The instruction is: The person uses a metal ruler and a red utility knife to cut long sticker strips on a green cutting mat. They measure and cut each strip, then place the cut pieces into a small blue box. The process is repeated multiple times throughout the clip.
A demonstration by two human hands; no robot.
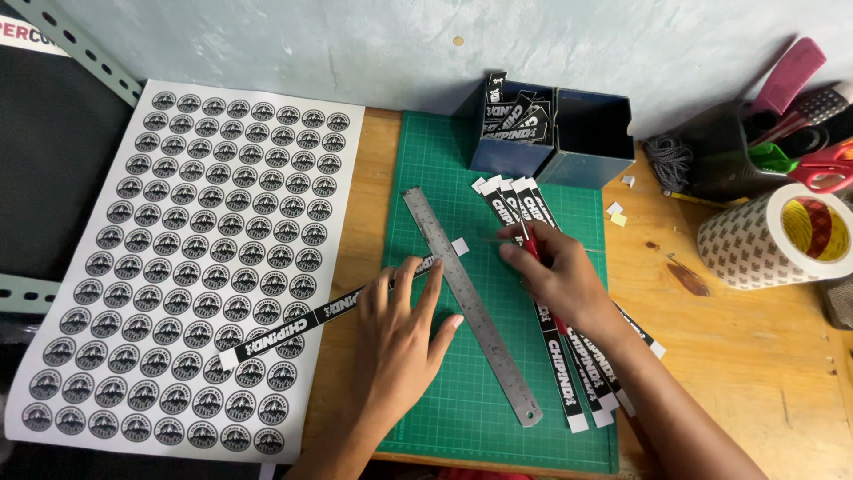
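We are pressing our left hand (400, 333), fingers spread and flat, onto a black printed strip (302, 322) lying on the green cutting mat (453, 160), its long axis running from lower left over the sheet of round stickers (200, 267) up to the steel ruler (469, 302). Our right hand (558, 280) is closing in a narrow pinch around a red-handled craft knife (528, 242), its tip pointing up and away from us, above a fan of more printed strips (551, 338) beside the diagonally lying ruler.
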